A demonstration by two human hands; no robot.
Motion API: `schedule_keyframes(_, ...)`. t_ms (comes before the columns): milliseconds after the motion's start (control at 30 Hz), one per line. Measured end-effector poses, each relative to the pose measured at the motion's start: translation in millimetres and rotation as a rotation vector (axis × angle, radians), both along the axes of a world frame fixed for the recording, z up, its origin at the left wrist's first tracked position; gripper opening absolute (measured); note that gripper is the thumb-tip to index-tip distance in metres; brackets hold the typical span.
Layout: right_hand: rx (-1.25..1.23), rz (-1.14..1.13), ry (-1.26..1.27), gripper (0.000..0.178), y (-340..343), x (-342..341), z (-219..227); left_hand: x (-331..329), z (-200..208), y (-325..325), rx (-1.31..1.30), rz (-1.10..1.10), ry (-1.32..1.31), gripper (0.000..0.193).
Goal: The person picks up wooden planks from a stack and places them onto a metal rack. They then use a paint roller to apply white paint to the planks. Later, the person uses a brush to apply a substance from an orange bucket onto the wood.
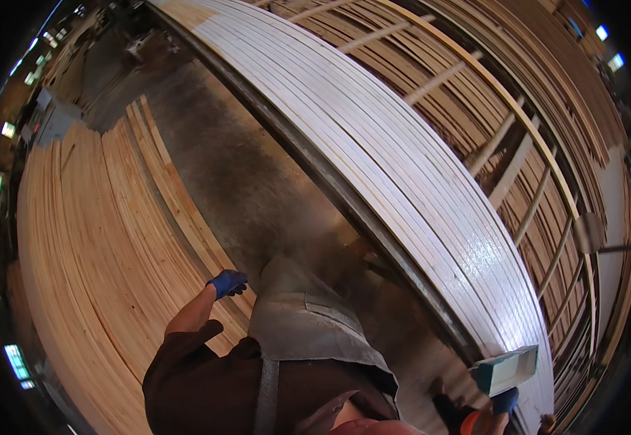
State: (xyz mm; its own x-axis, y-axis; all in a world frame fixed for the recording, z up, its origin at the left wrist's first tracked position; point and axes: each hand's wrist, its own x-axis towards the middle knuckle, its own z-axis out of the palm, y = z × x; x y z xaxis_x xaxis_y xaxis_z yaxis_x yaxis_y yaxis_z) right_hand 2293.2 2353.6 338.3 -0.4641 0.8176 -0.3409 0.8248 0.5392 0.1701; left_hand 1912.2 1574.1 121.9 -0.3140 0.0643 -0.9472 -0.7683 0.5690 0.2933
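Observation:
My left hand (228,283), in a blue glove, hangs beside my grey apron (308,312), above the edge of a stack of bare wood boards (105,254). Its fingers are loosely bent and a little apart, with nothing visible in them. At the lower right, my right hand (504,401), also blue-gloved, grips the near side of a rectangular tray (507,370), teal outside and pale inside. That tray is over the near end of a long row of white-coated boards (402,167), which shine wet near it. The fingers under the tray are partly hidden.
A dark rail (315,170) edges the white boards. Beyond them stand racks of brown boards (395,58) with wooden crossbars (504,167). A stained floor (228,159) runs between the two board rows. Something orange (469,422) shows near my right arm.

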Motion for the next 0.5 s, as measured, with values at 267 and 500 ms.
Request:
schedule_keyframes(267,-0.271,0.522,0.087,0.029,-135,-214,37,-29,-40,-92,0.120,0.401,-0.103,0.035)
schedule_keyframes(500,-0.378,0.826,0.192,0.028,-351,-629,33,-129,-54,-219,0.032,0.690,-0.133,0.035)
